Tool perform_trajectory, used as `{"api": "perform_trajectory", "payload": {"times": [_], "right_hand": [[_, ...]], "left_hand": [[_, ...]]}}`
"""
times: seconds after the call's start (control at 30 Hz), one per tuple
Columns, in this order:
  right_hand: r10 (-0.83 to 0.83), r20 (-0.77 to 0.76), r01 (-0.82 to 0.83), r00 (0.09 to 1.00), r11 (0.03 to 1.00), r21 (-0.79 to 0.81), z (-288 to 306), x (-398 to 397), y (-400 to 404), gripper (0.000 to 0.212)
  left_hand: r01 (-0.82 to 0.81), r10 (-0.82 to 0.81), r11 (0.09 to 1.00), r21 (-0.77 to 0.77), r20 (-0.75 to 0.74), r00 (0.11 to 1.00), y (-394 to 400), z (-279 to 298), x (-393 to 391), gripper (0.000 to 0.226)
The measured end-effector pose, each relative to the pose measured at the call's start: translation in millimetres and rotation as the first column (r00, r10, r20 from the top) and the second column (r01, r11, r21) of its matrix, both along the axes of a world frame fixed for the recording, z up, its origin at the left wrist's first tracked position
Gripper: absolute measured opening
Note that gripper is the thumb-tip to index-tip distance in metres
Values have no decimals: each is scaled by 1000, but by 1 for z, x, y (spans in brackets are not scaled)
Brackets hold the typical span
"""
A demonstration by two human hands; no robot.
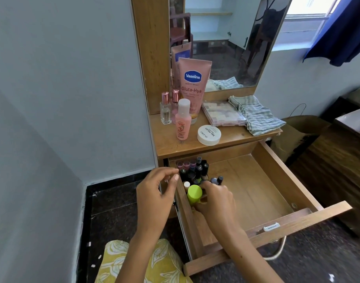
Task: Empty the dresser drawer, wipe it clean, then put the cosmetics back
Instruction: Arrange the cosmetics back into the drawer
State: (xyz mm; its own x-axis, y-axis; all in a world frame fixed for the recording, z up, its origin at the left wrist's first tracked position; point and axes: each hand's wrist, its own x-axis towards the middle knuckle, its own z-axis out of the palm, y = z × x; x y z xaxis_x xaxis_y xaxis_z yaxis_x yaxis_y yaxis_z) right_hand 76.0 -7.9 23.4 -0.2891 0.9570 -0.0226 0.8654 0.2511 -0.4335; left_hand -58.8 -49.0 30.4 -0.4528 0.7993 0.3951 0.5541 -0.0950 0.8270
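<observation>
We kneel at the dresser with its drawer pulled wide open. Our right hand reaches into the drawer's left side, fingers curled around a bottle with a lime-green cap. Our left hand hovers just outside the drawer's left wall, thumb and fingers loosely bent toward each other, holding nothing we can see. A cluster of nail polish bottles stands upright in the drawer's back left corner; the rest of the drawer floor shows bare wood. On the dresser top stand a pink Vaseline tube, a peach bottle, two perfume bottles, a white jar, a clear box and a striped cloth lying partly over that box.
</observation>
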Motion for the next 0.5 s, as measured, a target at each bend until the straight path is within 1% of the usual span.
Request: {"api": "perform_trajectory", "payload": {"times": [0.07, 0.13, 0.27, 0.4, 0.5], "right_hand": [[-9, 1, 9, 1000, 1000, -7, 3, 5, -3, 31], [-23, -24, 24, 999, 999, 41, 14, 11, -3, 31], [-25, -203, 60, 979, 985, 165, 46, 6, 0, 14], [-12, -284, 72, 959, 977, 200, 54, -14, 10, 9], [-17, -331, 83, 944, 979, 186, 54, -27, 17, 6]], "left_hand": [[9, -9, 1000, 6, -1, 1000, 0, 1, -1, 16], [6, -6, 1000, 13, -15, 1000, 1, 3, -4, 16], [-39, 41, 999, 27, -47, 998, 13, 10, -13, 15], [-96, 103, 994, 55, -152, 983, 46, 21, -26, 23], [-126, 134, 991, 47, -280, 951, 76, 28, -41, 32]]}}
